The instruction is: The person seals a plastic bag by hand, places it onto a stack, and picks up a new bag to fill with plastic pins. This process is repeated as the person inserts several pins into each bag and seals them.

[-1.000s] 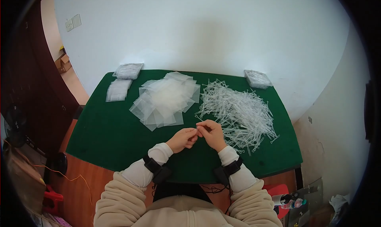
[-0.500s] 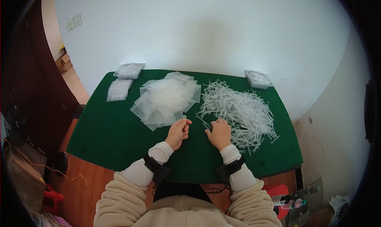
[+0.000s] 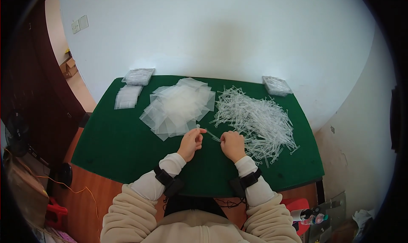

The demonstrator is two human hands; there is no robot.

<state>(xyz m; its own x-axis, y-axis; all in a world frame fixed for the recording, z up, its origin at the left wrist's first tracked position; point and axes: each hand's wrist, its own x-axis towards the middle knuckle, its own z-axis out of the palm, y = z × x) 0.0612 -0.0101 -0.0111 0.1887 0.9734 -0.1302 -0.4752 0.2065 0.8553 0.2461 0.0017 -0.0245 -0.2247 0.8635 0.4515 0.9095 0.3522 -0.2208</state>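
Observation:
My left hand (image 3: 191,144) is closed, thumb and fingers pinched, with a small pale looped end poking out above its fingertips. Closed as well, my right hand (image 3: 233,145) grips the near end of a thin clear plastic stick (image 3: 213,135). That stick slants up toward my left fingertips; whether they touch it I cannot tell. To the right lies a big heap of similar clear plastic sticks with ringed ends (image 3: 259,119), its left edge beside my right hand. Beyond my left hand spreads a loose pile of clear flat plastic bags (image 3: 178,105).
All this lies on a green-covered table (image 3: 114,145) against a white wall. At its far left are a filled clear packet (image 3: 139,76) and a stack of small bags (image 3: 128,96). Another filled packet (image 3: 277,85) sits at the far right corner. A red stool (image 3: 299,228) stands below right.
My right hand has drawn slightly left and nearer from the heap's edge and closed its fingers. A stick now spans toward my left hand, which has barely moved.

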